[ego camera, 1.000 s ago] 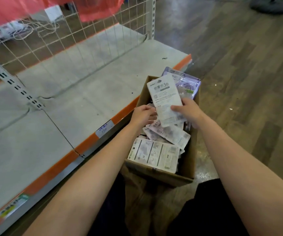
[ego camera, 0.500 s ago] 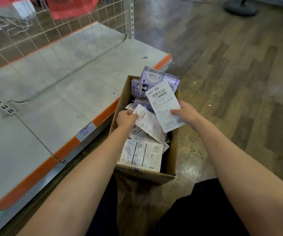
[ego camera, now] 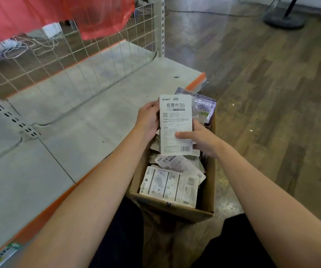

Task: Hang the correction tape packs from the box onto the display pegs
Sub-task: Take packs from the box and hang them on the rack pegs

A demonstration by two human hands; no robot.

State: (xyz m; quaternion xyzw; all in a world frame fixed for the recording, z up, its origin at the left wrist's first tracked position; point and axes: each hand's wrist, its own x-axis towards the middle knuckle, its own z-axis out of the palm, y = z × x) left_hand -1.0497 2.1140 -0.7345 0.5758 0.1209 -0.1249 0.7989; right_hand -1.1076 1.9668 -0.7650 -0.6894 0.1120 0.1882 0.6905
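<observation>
We hold a flat white printed card pack (ego camera: 175, 124) over the brown cardboard box (ego camera: 204, 194), right of the shelf. Left hand (ego camera: 149, 121) pinches its far-left edge, right hand (ego camera: 200, 141) thumb presses the front. Prob. light, stiffish, slick; grip edges, keep top clear.

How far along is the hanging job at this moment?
Early, it seems. Done: nothing visible; no packs hang on the wire grid, and no pegs are in view. In hand: both the left hand and right hand hold one white pack above the cardboard box. Left: many packs still fill the box.
</observation>
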